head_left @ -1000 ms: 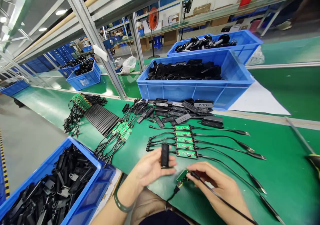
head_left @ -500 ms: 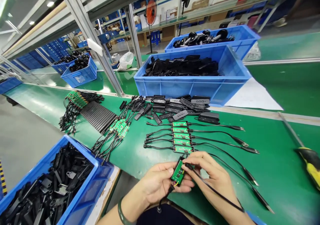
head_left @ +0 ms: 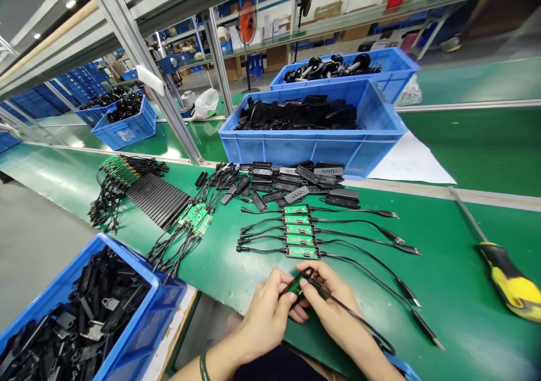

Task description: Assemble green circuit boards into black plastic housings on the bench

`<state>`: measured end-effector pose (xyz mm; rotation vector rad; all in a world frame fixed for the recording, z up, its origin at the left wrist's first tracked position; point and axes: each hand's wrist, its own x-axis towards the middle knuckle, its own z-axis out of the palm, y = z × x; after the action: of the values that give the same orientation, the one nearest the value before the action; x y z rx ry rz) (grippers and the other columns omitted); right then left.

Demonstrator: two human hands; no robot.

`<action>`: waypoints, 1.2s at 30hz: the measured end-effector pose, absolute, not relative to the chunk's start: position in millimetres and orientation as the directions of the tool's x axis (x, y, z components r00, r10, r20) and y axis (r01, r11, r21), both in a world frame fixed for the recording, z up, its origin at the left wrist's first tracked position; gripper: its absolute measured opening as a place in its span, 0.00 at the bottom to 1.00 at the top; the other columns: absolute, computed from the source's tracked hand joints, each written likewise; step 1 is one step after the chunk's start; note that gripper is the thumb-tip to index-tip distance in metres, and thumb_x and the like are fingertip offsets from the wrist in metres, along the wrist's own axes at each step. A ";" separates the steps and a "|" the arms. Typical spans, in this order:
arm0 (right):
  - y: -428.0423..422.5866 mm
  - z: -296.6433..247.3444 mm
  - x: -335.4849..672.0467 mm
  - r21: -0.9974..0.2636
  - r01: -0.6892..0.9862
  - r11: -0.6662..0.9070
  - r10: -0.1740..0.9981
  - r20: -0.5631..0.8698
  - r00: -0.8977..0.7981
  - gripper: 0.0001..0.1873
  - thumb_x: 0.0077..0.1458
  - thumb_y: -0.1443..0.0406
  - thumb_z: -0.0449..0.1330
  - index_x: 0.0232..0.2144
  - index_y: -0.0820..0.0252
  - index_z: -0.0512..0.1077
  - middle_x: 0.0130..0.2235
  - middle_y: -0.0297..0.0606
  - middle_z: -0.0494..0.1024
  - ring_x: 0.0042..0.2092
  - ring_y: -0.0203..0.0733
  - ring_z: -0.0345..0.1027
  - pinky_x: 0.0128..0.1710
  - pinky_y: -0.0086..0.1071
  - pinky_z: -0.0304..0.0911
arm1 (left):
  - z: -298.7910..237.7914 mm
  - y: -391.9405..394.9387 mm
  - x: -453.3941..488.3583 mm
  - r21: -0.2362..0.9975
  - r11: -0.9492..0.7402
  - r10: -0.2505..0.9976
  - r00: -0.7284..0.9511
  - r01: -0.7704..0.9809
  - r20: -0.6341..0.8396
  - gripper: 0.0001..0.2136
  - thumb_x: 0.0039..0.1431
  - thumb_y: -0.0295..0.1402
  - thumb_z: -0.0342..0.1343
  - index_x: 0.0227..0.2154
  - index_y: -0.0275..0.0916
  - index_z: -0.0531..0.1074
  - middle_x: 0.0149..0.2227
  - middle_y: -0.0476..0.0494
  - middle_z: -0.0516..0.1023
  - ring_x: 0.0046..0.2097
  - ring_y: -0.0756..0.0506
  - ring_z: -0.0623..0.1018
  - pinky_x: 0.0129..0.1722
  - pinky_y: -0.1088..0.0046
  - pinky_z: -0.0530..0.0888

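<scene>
Low over the table's near edge, my left hand [head_left: 268,309] grips a small green circuit board [head_left: 299,287] with a black plastic case around or under it. My left thumb lies on the board. At its other end, my right hand [head_left: 332,297] pinches the board and case where a black cable [head_left: 350,312] comes out; fingers partly hide the joint. That cable runs back over my right wrist. Just beyond my hands, several cased circuit boards [head_left: 301,229] lie in a stacked row, with cables out to both sides.
Black case pieces [head_left: 296,181] lie in a heap before a blue bin [head_left: 313,145]. To the left are loose boards [head_left: 198,217] and a row of black cases [head_left: 158,199]. Another blue bin [head_left: 158,313] stands at lower left. A yellow-black screwdriver [head_left: 507,279] lies right.
My hands have drawn closer around the board, which now shows less of its face. My left thumb has moved onto it. The whole view has shifted slightly.
</scene>
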<state>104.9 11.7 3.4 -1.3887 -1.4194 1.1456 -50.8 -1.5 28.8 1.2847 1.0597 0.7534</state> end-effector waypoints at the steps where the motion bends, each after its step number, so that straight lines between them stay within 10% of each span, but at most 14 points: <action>1: 11.6 2.5 104.5 -0.971 0.239 -0.030 0.998 -0.042 -0.044 0.10 0.56 0.62 0.56 0.40 0.57 0.71 0.30 0.34 0.76 0.28 0.40 0.73 0.29 0.32 0.71 | 29.4 -1.7 -50.6 0.978 0.160 0.908 0.368 0.137 -0.200 0.11 0.67 0.42 0.47 0.39 0.37 0.62 0.27 0.48 0.74 0.28 0.49 0.77 0.31 0.73 0.77; 6: 11.9 11.3 110.8 -0.977 0.196 -0.085 0.996 -0.085 0.010 0.15 0.53 0.58 0.60 0.42 0.57 0.71 0.31 0.35 0.76 0.31 0.40 0.74 0.32 0.32 0.71 | 36.9 7.6 -56.3 0.976 0.114 0.907 0.382 0.183 -0.178 0.09 0.67 0.36 0.46 0.43 0.37 0.67 0.34 0.43 0.76 0.35 0.48 0.79 0.35 0.72 0.79; 11: -1.1 29.0 126.5 -0.940 0.032 -0.340 0.805 -0.308 -0.507 0.21 0.58 0.47 0.56 0.35 0.60 0.72 0.25 0.36 0.75 0.24 0.38 0.70 0.23 0.29 0.64 | 46.9 32.2 -75.3 0.855 -0.123 0.911 0.399 0.503 -0.103 0.12 0.64 0.30 0.52 0.47 0.41 0.74 0.37 0.44 0.75 0.39 0.45 0.76 0.36 0.71 0.76; 14: -5.3 25.9 133.7 -0.977 0.210 0.045 0.930 -0.036 -0.366 0.12 0.58 0.54 0.59 0.36 0.57 0.72 0.36 0.42 0.79 0.37 0.43 0.74 0.38 0.36 0.69 | 43.2 40.5 -79.2 0.738 -0.257 0.882 0.463 0.624 -0.085 0.12 0.61 0.26 0.56 0.45 0.42 0.78 0.34 0.46 0.77 0.38 0.45 0.76 0.43 0.68 0.74; 17: 0.2 14.1 139.2 -0.756 0.558 0.343 0.934 0.214 -0.285 0.04 0.59 0.62 0.58 0.35 0.54 0.73 0.39 0.40 0.79 0.42 0.47 0.74 0.42 0.40 0.69 | 34.7 43.1 -77.1 0.646 -0.317 0.880 0.470 0.695 -0.074 0.11 0.60 0.27 0.59 0.43 0.44 0.80 0.38 0.43 0.77 0.41 0.43 0.76 0.42 0.67 0.73; 27: 16.1 9.9 141.2 -0.741 0.562 0.367 0.918 0.191 -0.347 0.09 0.61 0.66 0.56 0.28 0.54 0.72 0.29 0.30 0.80 0.31 0.37 0.76 0.31 0.27 0.70 | 29.7 44.0 -74.4 0.583 -0.317 0.880 0.462 0.748 -0.114 0.11 0.59 0.29 0.61 0.43 0.47 0.81 0.37 0.44 0.76 0.40 0.44 0.75 0.38 0.68 0.71; 36: 10.1 3.6 147.5 -0.386 0.606 0.696 0.709 0.504 -0.493 0.14 0.68 0.69 0.48 0.43 0.62 0.74 0.33 0.39 0.79 0.32 0.38 0.72 0.33 0.32 0.65 | 32.7 43.9 -73.1 0.580 -0.306 0.872 0.466 0.755 -0.147 0.11 0.60 0.30 0.60 0.44 0.47 0.80 0.37 0.43 0.76 0.40 0.44 0.74 0.39 0.68 0.72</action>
<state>147.5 10.1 3.6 -1.0001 -2.2532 0.2058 -73.1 43.9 32.7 2.1292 1.3470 0.2595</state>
